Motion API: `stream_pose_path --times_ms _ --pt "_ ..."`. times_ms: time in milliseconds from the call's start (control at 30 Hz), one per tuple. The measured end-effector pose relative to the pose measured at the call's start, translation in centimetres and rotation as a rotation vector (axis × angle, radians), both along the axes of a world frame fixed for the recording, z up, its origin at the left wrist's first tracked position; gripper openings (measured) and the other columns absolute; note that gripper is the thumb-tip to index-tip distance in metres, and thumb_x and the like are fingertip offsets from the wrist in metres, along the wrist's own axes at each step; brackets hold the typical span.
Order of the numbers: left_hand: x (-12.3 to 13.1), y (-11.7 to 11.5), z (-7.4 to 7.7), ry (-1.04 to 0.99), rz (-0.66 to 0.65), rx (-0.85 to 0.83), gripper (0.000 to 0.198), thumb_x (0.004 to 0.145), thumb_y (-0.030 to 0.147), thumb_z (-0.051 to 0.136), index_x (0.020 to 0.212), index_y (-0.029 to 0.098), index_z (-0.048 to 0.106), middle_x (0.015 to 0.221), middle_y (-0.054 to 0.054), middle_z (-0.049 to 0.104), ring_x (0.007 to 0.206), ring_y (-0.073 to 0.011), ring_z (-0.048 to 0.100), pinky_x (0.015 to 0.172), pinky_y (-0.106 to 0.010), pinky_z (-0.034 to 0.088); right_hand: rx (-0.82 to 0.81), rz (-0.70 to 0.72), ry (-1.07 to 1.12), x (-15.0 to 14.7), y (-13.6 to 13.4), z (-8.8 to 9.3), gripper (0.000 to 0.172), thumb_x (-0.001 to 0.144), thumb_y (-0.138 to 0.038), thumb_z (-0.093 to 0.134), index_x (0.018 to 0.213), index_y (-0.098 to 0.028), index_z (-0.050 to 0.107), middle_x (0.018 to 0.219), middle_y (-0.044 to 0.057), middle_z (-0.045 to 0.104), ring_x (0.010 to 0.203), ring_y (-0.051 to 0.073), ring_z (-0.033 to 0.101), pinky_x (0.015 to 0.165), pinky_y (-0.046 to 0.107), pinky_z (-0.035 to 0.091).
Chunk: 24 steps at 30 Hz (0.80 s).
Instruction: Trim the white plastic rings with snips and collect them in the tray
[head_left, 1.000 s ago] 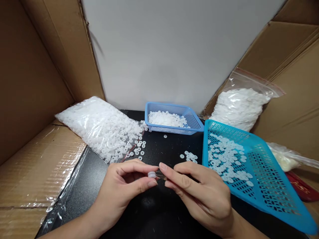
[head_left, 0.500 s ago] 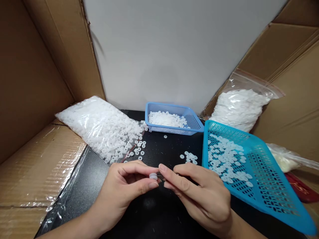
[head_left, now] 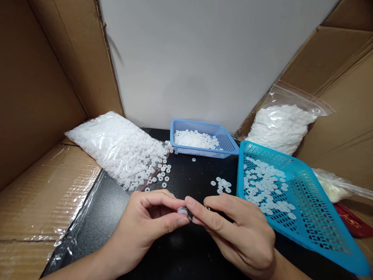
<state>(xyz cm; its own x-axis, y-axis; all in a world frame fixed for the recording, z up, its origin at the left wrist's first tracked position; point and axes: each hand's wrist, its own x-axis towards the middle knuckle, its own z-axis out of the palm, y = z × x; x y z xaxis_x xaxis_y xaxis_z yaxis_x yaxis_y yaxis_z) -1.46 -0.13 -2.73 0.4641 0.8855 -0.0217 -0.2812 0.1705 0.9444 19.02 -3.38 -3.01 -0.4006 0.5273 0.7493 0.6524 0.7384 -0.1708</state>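
My left hand (head_left: 148,221) pinches a small white plastic ring (head_left: 182,211) between thumb and forefinger, low over the black table (head_left: 192,175). My right hand (head_left: 233,229) meets it from the right, fingertips pressed against the same ring and closed on a thin clear piece that I cannot make out. Loose white rings (head_left: 222,185) lie on the table just beyond my hands. More rings (head_left: 161,173) spill from the open mouth of a clear bag (head_left: 116,147) on the left.
A small blue basket (head_left: 225,142) with white rings stands at the back centre. A large teal basket (head_left: 305,210) holding several rings tilts at the right. Another full zip bag (head_left: 279,124) leans behind it. Cardboard walls (head_left: 43,77) enclose both sides.
Both hands have drifted slightly down and toward me, still pinched together on the ring. Nothing else has moved.
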Motion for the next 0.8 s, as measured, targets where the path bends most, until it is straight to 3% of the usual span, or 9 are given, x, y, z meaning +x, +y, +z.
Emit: stream_pose_path --times_ms 633,800 --pt "-0.5 0.2 0.5 0.099 -0.059 -0.002 0.004 0.078 0.018 0.084 0.078 0.022 0.084 0.071 0.0 0.069 0.067 -0.0112 0.056 0.064 -0.021 0.045 0.052 -0.02 -0.124 0.6 0.0 0.8 0.031 0.107 -0.014 0.045 0.123 -0.017 0.072 0.071 0.001 0.068 0.056 0.013 0.053 0.05 0.029 0.037" --pt "-0.5 0.3 0.8 0.165 -0.077 0.009 0.003 0.077 0.019 0.083 0.075 0.021 0.083 0.068 0.001 0.065 0.063 -0.0108 0.053 0.06 -0.021 0.044 0.054 -0.01 -0.169 0.7 0.0 1.1 0.039 0.11 -0.018 0.037 0.135 -0.019 0.067 0.069 0.001 0.066 0.054 0.013 0.051 0.049 0.03 0.034"
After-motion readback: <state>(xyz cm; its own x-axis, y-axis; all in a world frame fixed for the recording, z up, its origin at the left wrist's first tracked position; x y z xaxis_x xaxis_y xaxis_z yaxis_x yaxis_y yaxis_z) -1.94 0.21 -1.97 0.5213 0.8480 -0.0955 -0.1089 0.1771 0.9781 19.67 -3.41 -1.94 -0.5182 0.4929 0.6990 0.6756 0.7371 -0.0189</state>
